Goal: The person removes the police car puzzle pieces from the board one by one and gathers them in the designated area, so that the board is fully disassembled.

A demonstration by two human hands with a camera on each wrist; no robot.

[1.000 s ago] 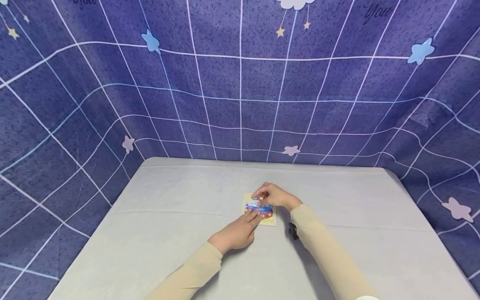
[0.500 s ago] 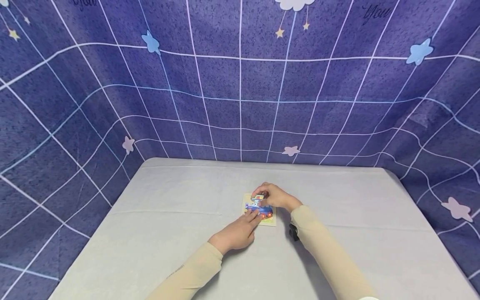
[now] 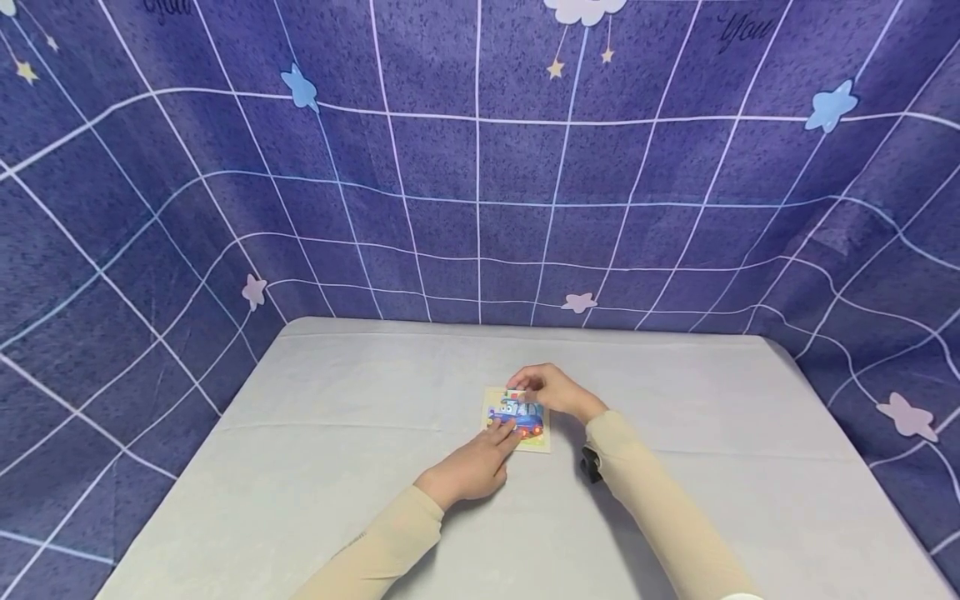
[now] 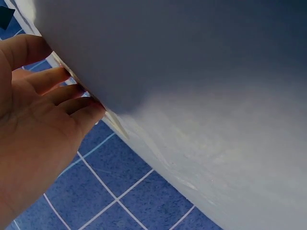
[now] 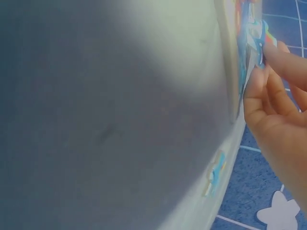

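Note:
A small square wooden jigsaw puzzle (image 3: 536, 445) with a cartoon blue car lies on the table. My left hand (image 3: 476, 467) reaches over its lower left part, outstretched fingers resting on the picture; in the left wrist view, the left fingertips (image 4: 96, 109) meet the board. At the puzzle's upper right, my right hand (image 3: 553, 390) pinches a puzzle piece (image 5: 259, 40) between thumb and fingers. That piece stands tilted up from the board (image 5: 231, 72) in the right wrist view. The right fingers partly cover the top of the car picture.
A loose puzzle piece (image 5: 216, 173) lies on the table close to the board in the right wrist view. The grey-white cloth table (image 3: 360, 375) meets a purple-blue curtain (image 3: 442, 225) with grid lines and stars. A black wrist camera (image 3: 591, 464) sits under the right sleeve.
My right hand has shifted slightly to the right, and more of the car's cab and windows shows. The left hand stays in place on the puzzle.

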